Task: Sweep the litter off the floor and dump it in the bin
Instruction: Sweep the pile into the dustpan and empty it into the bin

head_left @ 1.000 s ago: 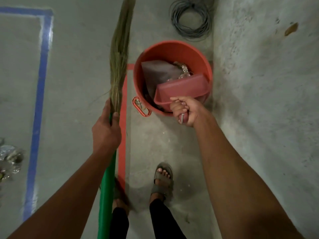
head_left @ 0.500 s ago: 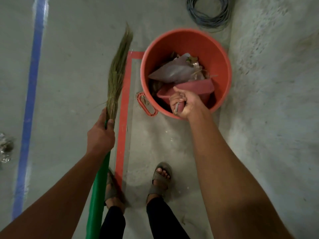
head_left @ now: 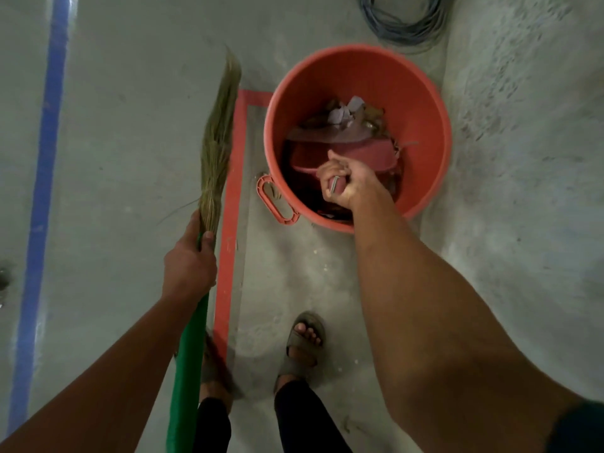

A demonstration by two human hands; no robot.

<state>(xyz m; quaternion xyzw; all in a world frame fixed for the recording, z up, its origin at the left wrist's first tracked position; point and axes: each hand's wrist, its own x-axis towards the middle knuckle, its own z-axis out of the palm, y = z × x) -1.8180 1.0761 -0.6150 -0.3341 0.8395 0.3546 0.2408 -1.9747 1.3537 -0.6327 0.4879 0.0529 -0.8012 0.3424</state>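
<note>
Head view, looking down. The right hand (head_left: 351,181) grips the handle of a pink dustpan (head_left: 353,156) held inside the orange bin (head_left: 425,125), above crumpled litter (head_left: 346,117). The left hand (head_left: 191,263) grips a grass broom (head_left: 217,138) where its green handle meets the bristles. Red floor tape (head_left: 228,223) runs between broom and bin; blue tape (head_left: 42,191) lies left; a coiled cable (head_left: 405,24) lies beyond the bin.

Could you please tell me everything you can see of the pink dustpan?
The dustpan is pink, plastic by its look, with a broad scoop and a short handle. It sits tipped down inside the orange bin, its mouth toward the litter of paper scraps and wrappers heaped there. The right hand grips its handle, covering most of it. Whether the pan touches the bin wall cannot be told.
</note>
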